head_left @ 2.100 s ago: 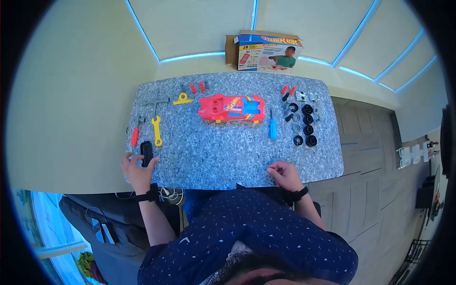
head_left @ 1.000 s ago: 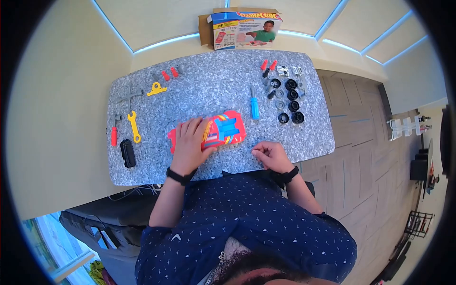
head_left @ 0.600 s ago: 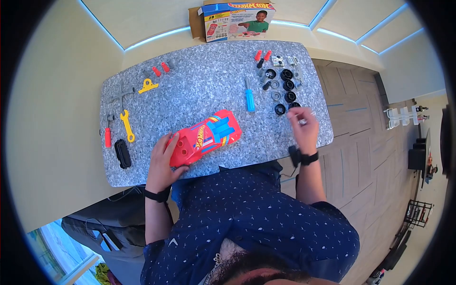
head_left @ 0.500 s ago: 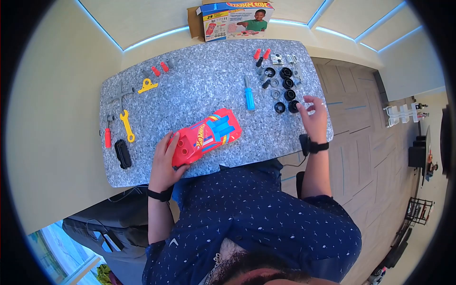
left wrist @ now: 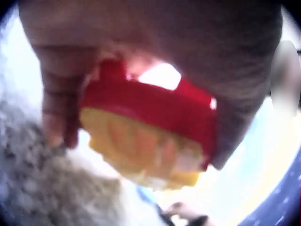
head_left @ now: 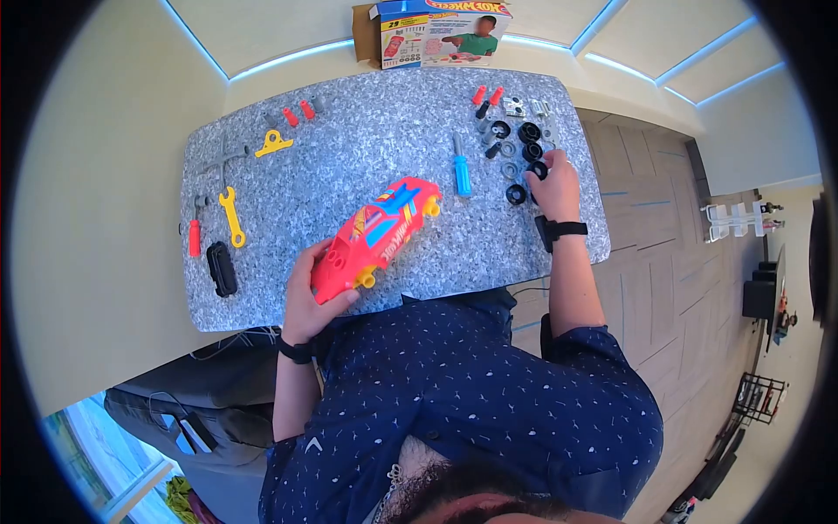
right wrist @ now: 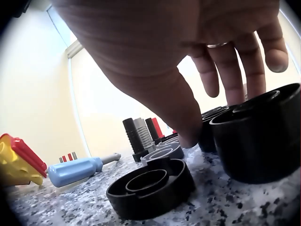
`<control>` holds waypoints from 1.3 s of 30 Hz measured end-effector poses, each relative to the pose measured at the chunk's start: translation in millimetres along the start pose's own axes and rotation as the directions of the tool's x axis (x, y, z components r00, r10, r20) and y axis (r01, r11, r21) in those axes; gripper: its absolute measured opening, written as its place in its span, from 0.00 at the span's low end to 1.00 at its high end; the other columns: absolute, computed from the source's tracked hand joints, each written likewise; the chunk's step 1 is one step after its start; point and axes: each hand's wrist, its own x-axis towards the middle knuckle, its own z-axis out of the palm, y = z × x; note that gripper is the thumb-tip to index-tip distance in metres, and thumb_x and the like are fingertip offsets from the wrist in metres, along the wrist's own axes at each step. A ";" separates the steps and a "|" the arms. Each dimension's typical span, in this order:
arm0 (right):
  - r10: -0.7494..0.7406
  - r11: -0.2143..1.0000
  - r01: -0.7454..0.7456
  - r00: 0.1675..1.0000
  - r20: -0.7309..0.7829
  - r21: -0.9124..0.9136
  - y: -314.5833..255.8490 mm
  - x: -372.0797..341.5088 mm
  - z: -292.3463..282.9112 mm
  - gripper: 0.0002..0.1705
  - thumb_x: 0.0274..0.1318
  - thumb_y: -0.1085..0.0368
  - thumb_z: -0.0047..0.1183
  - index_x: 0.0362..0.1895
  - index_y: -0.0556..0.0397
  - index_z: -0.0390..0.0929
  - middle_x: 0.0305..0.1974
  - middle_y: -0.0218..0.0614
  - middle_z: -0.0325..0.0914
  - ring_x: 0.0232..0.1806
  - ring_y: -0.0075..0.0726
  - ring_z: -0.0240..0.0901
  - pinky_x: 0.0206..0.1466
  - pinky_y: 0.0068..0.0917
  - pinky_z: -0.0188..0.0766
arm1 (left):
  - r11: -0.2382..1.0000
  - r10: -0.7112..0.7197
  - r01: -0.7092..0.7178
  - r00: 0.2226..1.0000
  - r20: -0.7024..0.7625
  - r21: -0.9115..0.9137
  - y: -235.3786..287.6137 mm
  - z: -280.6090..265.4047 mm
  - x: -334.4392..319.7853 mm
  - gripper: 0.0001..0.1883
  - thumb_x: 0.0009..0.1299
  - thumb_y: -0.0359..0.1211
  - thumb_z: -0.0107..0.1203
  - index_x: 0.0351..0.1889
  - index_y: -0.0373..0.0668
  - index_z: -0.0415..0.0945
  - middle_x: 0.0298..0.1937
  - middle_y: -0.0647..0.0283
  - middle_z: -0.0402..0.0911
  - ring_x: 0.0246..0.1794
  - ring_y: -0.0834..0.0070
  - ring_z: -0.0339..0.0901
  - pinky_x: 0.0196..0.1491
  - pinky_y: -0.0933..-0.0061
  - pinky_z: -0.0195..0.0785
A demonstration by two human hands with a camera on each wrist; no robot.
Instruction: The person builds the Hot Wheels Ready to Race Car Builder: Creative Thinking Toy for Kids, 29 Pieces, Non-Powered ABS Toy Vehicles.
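Note:
My left hand (head_left: pixel 305 301) grips the rear end of a red toy car (head_left: pixel 371 244), thumb on the near side and fingers on the far side. The car is tilted, and yellow hubs show along its near side; its yellow underside (left wrist: pixel 141 146) faces the left wrist camera. At the right of the table my right hand (head_left: pixel 560 192) pinches a black toy wheel (head_left: pixel 536 171) in the column of wheels. In the right wrist view the thumb (right wrist: pixel 190 134) lies against that wheel's side, with the fingers beyond it. A larger black wheel (right wrist: pixel 256 146) stands nearest that camera.
A blue screwdriver (head_left: pixel 462 175) lies between car and wheels. Grey rings, red and black pegs and a flat black wheel (head_left: pixel 516 194) surround the right hand. A yellow wrench (head_left: pixel 231 218), grey cross wrench (head_left: pixel 224 157) and black case (head_left: pixel 222 269) lie left. The box (head_left: pixel 445 35) stands behind.
My left hand has gone from the black case to the car, drawn it nearer and tilted it onto its side. My right hand has moved from the table's front to the black wheels.

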 end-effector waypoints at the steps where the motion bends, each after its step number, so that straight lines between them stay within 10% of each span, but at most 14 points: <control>1: -0.031 0.998 0.033 0.999 -0.031 0.047 -2.5 -0.5 -8.5 0.31 0.56 0.64 0.80 0.61 0.56 0.80 0.52 0.51 0.87 0.52 0.57 0.87 0.57 0.49 0.83 | 0.991 -0.034 0.031 0.999 -0.017 -0.128 -13.7 8.3 -2.0 0.47 0.65 0.41 0.79 0.80 0.36 0.70 0.67 0.53 0.82 0.65 0.62 0.82 0.68 0.59 0.77; 5: -0.060 0.665 0.039 0.998 0.001 0.746 -42.1 -11.4 -39.6 0.31 0.62 0.78 0.70 0.70 0.58 0.82 0.60 0.42 0.80 0.55 0.39 0.86 0.57 0.36 0.86 | 0.857 -0.231 0.226 0.972 0.046 -0.462 -14.5 23.0 -6.8 0.41 0.75 0.39 0.71 0.84 0.35 0.67 0.69 0.54 0.82 0.57 0.72 0.85 0.51 0.69 0.84; 11: -0.405 0.428 0.091 0.909 0.101 0.899 -142.5 -75.9 -34.4 0.29 0.57 0.76 0.73 0.65 0.54 0.86 0.61 0.36 0.80 0.59 0.31 0.82 0.57 0.30 0.81 | 0.808 -0.276 0.275 0.958 0.078 -0.520 -12.4 31.7 3.8 0.37 0.79 0.39 0.67 0.82 0.35 0.68 0.65 0.56 0.83 0.47 0.73 0.86 0.40 0.70 0.87; 18: -0.552 0.510 0.335 0.834 0.003 0.792 -174.7 -84.8 -5.7 0.34 0.54 0.68 0.75 0.67 0.50 0.84 0.59 0.37 0.87 0.52 0.33 0.82 0.53 0.31 0.75 | 0.809 -0.247 0.229 0.968 0.040 -0.541 -20.0 34.8 0.6 0.36 0.77 0.40 0.68 0.79 0.34 0.71 0.65 0.57 0.83 0.53 0.74 0.85 0.41 0.69 0.89; 39: -0.350 0.689 0.264 0.937 -0.009 0.675 -116.5 -46.1 -10.7 0.34 0.53 0.66 0.80 0.66 0.50 0.86 0.61 0.40 0.86 0.54 0.39 0.84 0.52 0.34 0.77 | 0.788 -0.238 0.246 0.967 0.089 -0.564 -22.3 27.7 3.2 0.36 0.77 0.40 0.68 0.79 0.33 0.70 0.67 0.55 0.83 0.59 0.71 0.85 0.44 0.68 0.90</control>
